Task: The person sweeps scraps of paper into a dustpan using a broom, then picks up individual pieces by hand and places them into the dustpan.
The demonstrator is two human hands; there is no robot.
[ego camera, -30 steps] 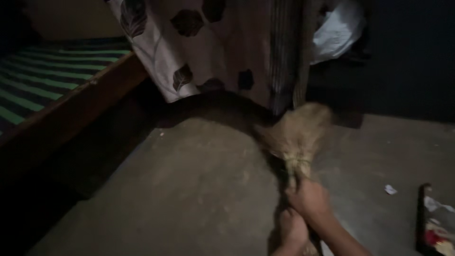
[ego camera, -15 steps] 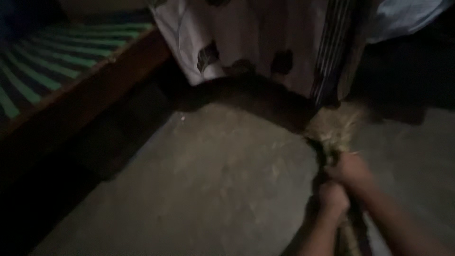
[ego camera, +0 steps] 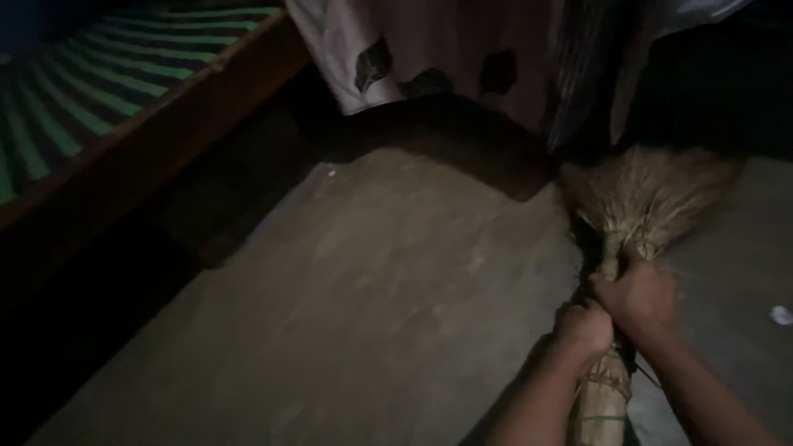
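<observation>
- I have both hands wrapped around a straw broom, a thick bundle of dry, pale stalks tied into a round handle that fans out into a frayed, bushy head
- My right hand is clenched around the bundle higher up, just below where the straw spreads; the knuckles face up at me
- My left hand is clenched around the handle just beneath it, the two fists touching
- Below my left fist the handle shows tight bands of cord wound round the stalks, giving it a ribbed, lumpy look
- The broom sits at the right of my view, handle pointing back towards me, head pointing away, its tips spread on the floor near the foot of the curtain
- That floor is bare, dull grey and rough, like packed earth or unpolished cement, with faint pale streaks
- The curtain is soft, light cloth with dark leaf-shaped blotches, hanging in folds and casting a deep shadow on the ground below its hem
- On the left runs a straight wooden bed frame, smooth and reddish-brown, and on it a mattress in dark and green stripes
- A small white scrap lies on the floor at the far right, well apart from the broom head
- The light is dim, so finer detail is lost to me
</observation>
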